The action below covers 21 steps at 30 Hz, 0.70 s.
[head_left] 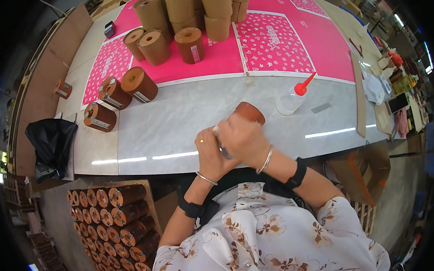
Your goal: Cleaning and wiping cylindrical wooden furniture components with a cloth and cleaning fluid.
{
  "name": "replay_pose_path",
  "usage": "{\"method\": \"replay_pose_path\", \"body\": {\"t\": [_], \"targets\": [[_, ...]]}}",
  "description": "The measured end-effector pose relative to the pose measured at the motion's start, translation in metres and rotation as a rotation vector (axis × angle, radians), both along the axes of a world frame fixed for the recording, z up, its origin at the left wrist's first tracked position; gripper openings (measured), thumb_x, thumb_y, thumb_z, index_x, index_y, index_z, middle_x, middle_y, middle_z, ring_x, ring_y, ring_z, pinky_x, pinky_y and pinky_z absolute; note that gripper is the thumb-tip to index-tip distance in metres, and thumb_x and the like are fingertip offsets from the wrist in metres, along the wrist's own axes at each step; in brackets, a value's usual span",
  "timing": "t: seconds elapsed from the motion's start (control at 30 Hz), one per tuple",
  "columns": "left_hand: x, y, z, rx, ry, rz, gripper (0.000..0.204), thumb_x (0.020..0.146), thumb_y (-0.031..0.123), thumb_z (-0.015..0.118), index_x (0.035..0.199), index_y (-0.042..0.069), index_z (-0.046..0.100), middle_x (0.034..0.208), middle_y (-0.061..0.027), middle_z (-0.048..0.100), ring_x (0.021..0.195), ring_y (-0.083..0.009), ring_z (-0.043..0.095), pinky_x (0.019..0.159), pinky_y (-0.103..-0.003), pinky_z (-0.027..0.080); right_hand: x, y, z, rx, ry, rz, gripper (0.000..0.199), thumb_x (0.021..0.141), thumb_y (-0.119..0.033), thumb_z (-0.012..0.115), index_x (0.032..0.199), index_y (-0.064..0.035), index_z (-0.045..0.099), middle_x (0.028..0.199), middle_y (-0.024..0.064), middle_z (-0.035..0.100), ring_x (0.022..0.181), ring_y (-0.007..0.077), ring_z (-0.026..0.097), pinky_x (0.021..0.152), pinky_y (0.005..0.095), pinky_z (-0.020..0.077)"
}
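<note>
Close to the table's front edge, a reddish-brown cylinder (251,111) lies between my hands, its far end showing. My left hand (212,152) is closed around its near left side. Over the top of it is my right hand (246,138), curled and partly blurred by motion; what its fingers grip is hidden. A shiny metal piece (223,150) shows between the two hands, too covered to name. Beyond to the right stands a clear squeeze bottle (291,102) with a red pointed nozzle.
Brown cylinders with metal strips (139,84) stand at the left, paper-wrapped rolls (153,47) at the back on a pink printed sheet (276,48). A black bag (52,145) hangs at the left edge. Below, a stack of holed cylinders (128,214) fills a pallet. Clutter lines the right.
</note>
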<state>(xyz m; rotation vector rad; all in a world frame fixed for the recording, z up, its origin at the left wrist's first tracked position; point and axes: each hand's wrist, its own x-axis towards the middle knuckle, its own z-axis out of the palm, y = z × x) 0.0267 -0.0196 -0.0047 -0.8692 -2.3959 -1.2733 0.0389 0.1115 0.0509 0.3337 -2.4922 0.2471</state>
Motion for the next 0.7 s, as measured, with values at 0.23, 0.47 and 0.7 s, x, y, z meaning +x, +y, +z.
{"method": "replay_pose_path", "body": {"t": [0.23, 0.47, 0.7], "targets": [[-0.002, -0.003, 0.011, -0.118, 0.117, 0.000, 0.077, 0.058, 0.030, 0.082, 0.119, -0.002, 0.046, 0.111, -0.0176, 0.050, 0.106, -0.0366, 0.047, 0.096, -0.050, 0.033, -0.030, 0.048, -0.022, 0.067, 0.038, -0.100, 0.010, 0.076, -0.016, 0.062, 0.074, -0.0110, 0.053, 0.067, 0.0054, 0.050, 0.061, 0.0211, 0.057, 0.044, 0.0341, 0.0442], [-0.008, -0.013, 0.017, -0.197, 0.229, -0.025, 0.083, 0.053, 0.023, 0.082, 0.122, -0.002, 0.045, 0.114, -0.0174, 0.052, 0.114, -0.0363, 0.047, 0.103, -0.054, 0.027, -0.032, 0.054, -0.007, -0.012, 0.169, 0.006, 0.018, 0.081, -0.022, 0.065, 0.079, -0.0090, 0.053, 0.066, 0.0091, 0.052, 0.053, 0.0261, 0.059, 0.043, 0.0362, 0.0457], [-0.008, -0.018, 0.011, -0.013, -0.251, -0.065, 0.084, 0.058, 0.030, 0.083, 0.126, 0.001, 0.043, 0.113, -0.0168, 0.050, 0.109, -0.0363, 0.047, 0.101, -0.047, 0.032, -0.026, 0.052, -0.003, -0.136, 0.043, -0.193, 0.017, 0.084, -0.019, 0.064, 0.077, -0.0083, 0.053, 0.068, 0.0092, 0.051, 0.052, 0.0272, 0.056, 0.045, 0.0364, 0.0462]]}}
